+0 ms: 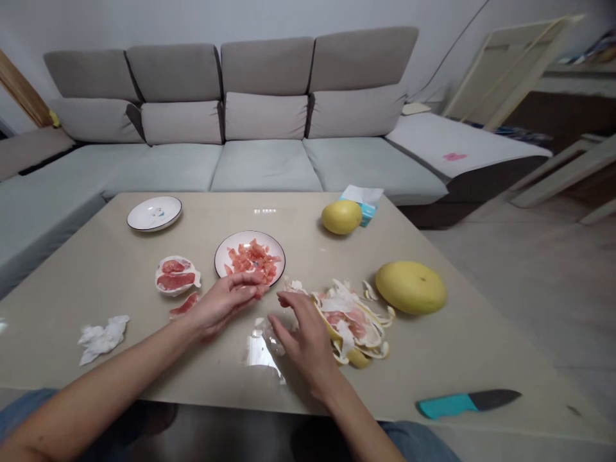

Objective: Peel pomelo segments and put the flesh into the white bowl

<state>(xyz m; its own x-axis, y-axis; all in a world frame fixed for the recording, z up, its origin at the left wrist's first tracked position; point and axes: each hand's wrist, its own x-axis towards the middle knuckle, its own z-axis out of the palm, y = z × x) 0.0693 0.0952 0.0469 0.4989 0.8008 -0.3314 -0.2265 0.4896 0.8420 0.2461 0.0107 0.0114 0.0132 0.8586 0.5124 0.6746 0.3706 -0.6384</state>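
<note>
My left hand is closed at the fingertips on a small pink piece of pomelo flesh, at the near rim of a white plate. Loose pink pomelo pieces lie on that plate. Fingers apart and holding nothing, my right hand hovers just left of a heap of pomelo peel. Left of the plate sits a part-peeled pomelo chunk with red flesh showing. A separate pomelo segment lies beside my left wrist.
On the right are a large yellow pomelo, a smaller one and a tissue pack. A turquoise-handled knife rests by the near right edge. At left are a crumpled tissue and another plate. A sofa stands beyond.
</note>
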